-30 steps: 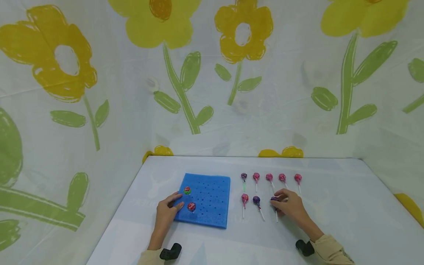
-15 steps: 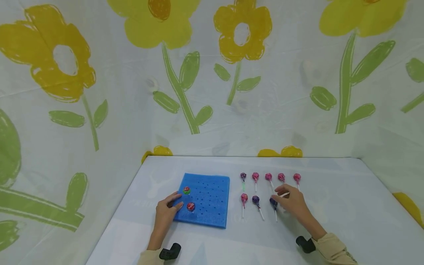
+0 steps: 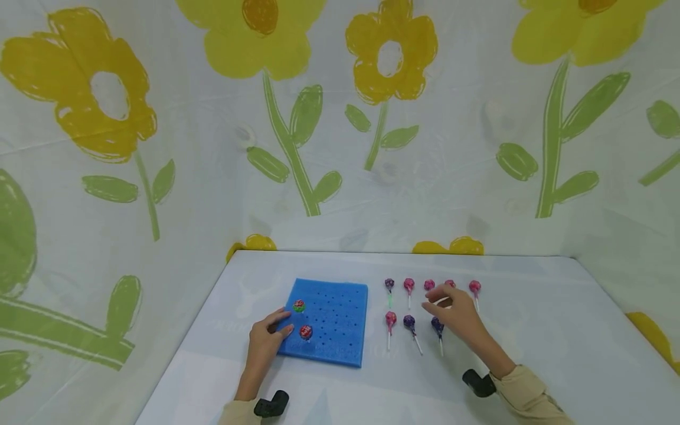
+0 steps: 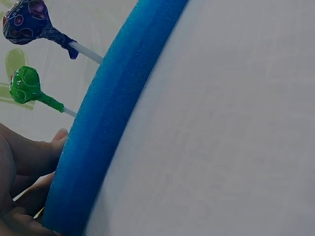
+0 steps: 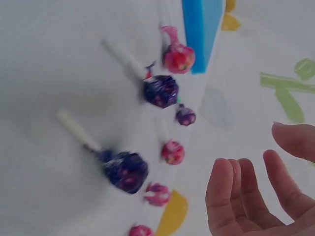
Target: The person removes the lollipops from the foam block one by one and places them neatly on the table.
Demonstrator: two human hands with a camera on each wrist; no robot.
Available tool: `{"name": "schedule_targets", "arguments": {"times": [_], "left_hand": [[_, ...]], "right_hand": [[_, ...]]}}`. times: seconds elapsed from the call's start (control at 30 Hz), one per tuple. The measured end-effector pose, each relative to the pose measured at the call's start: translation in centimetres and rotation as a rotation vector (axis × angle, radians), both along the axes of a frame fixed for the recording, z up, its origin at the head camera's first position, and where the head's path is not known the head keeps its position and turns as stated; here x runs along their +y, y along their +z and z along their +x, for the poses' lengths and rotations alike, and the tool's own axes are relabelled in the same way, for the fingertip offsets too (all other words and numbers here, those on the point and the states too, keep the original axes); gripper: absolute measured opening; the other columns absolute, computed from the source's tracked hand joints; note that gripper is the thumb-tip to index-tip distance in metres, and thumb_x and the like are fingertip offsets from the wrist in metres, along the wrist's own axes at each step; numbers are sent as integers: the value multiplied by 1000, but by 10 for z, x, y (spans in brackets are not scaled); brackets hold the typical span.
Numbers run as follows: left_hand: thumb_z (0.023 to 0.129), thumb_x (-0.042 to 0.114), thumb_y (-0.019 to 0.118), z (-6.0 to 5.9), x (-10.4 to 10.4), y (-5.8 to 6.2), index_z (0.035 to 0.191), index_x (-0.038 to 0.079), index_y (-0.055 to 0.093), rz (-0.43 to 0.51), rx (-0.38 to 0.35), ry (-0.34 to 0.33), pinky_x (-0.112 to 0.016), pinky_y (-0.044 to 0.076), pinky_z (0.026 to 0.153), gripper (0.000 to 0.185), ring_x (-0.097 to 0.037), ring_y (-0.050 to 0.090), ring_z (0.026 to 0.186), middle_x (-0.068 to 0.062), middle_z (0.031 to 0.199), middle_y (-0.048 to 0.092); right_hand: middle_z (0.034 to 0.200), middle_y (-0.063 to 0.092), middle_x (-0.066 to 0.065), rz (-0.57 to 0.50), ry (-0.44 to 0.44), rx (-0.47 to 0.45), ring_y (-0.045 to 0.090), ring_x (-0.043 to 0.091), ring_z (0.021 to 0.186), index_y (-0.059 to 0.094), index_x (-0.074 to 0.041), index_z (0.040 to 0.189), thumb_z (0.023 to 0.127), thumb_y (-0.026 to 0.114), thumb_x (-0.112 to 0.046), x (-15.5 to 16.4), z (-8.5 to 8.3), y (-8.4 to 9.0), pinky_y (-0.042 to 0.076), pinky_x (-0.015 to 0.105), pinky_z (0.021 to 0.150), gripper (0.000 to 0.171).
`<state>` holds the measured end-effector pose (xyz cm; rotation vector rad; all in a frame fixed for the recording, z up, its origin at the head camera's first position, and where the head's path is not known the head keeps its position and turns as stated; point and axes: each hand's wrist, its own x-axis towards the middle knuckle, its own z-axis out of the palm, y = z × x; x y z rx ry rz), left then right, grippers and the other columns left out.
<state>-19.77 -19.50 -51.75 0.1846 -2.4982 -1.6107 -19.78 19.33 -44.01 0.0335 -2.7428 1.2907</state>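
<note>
My left hand (image 3: 267,341) grips the left edge of a blue foam board (image 3: 340,330) dotted with small holes. Two lollipops stand upright in it: a red-and-green one (image 3: 298,306) behind and a red-topped one (image 3: 306,332) in front. Seen from the side in the left wrist view, they have green (image 4: 25,84) and dark blue (image 4: 24,22) wrappers. My right hand (image 3: 454,310) hovers over the lollipops to the board's right, fingers apart and holding nothing. Just below it lies a purple lollipop (image 3: 437,326); its fingers partly cover back-row lollipops.
The front row also has a pink-red lollipop (image 3: 391,319) and another purple one (image 3: 409,323). Behind lie a purple one with a green stick (image 3: 389,284) and several pink ones, the rightmost (image 3: 475,287) beyond my hand. A flowered cloth (image 3: 451,195) rises behind the white table (image 3: 531,330).
My right hand's fingers have come off the rightmost purple lollipop in the front row, and the hand has moved up toward the back row. My left hand stays at the board.
</note>
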Motion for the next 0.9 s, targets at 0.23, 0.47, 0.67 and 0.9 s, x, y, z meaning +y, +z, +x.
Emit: {"name": "schedule_targets", "arguments": {"times": [0.23, 0.47, 0.67, 0.9], "left_hand": [[84, 3, 69, 1, -2, 1, 116, 4, 68, 3, -2, 1, -46, 40, 101, 33, -32, 46, 127, -12, 133, 56], [83, 2, 69, 1, -1, -2, 115, 3, 68, 3, 19, -6, -47, 41, 100, 33, -32, 47, 126, -12, 132, 56], [82, 3, 70, 2, 1, -5, 114, 4, 69, 5, 24, 8, -47, 41, 99, 32, -32, 49, 124, -12, 131, 57], [83, 2, 70, 2, 0, -2, 114, 2, 68, -2, 27, 13, -48, 39, 101, 31, -33, 46, 126, -13, 131, 56]], "right_hand": [[94, 64, 6, -84, 70, 18, 58, 23, 89, 65, -4, 100, 86, 70, -18, -24, -7, 10, 54, 28, 67, 21], [94, 63, 6, -147, 137, 42, 58, 23, 87, 65, -5, 99, 85, 71, -13, -47, -13, 13, 54, 25, 65, 17], [96, 64, 6, -160, 188, 55, 59, 21, 88, 65, -8, 98, 84, 71, -12, -68, -17, 11, 53, 24, 68, 15], [92, 65, 3, -203, 266, 96, 60, 19, 86, 65, -7, 97, 84, 72, -12, -89, -22, 6, 53, 25, 67, 16]]}}
